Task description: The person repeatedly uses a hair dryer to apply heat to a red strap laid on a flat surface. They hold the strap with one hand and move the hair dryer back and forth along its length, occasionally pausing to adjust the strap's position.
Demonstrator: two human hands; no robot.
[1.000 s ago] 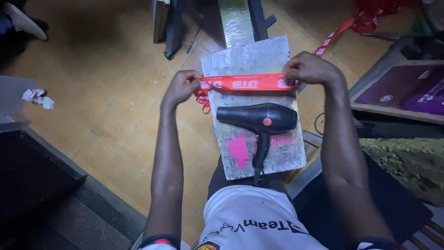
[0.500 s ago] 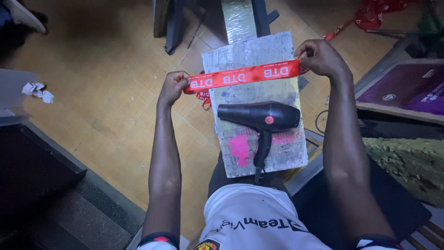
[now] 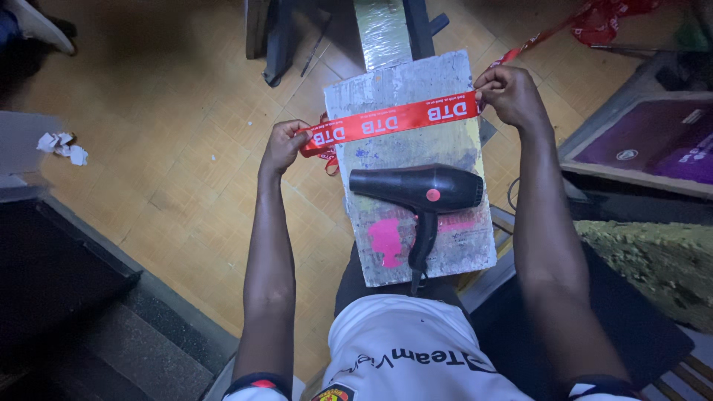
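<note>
A red printed ribbon (image 3: 390, 121) is stretched taut across the far part of a grey paint-stained board (image 3: 416, 152) that rests on my lap. My left hand (image 3: 284, 146) pinches the ribbon's left end just off the board's left edge. My right hand (image 3: 511, 94) grips the ribbon at the board's upper right corner, higher than the left, so the ribbon slants. A black hair dryer (image 3: 420, 194) lies on the board below the ribbon, nozzle to the left, handle toward me. More ribbon trails off to a red heap (image 3: 605, 16) at the top right.
Wooden parquet floor (image 3: 186, 148) lies to the left, with crumpled white paper (image 3: 63, 145). A dark step (image 3: 82, 297) sits at lower left. A purple-topped box (image 3: 653, 145) and a greenish cushion (image 3: 653, 260) are on the right. Dark furniture legs (image 3: 278, 37) stand beyond the board.
Both hands have carried the ribbon farther up the board, away from the hair dryer. My right hand rose more, so the ribbon now slants.
</note>
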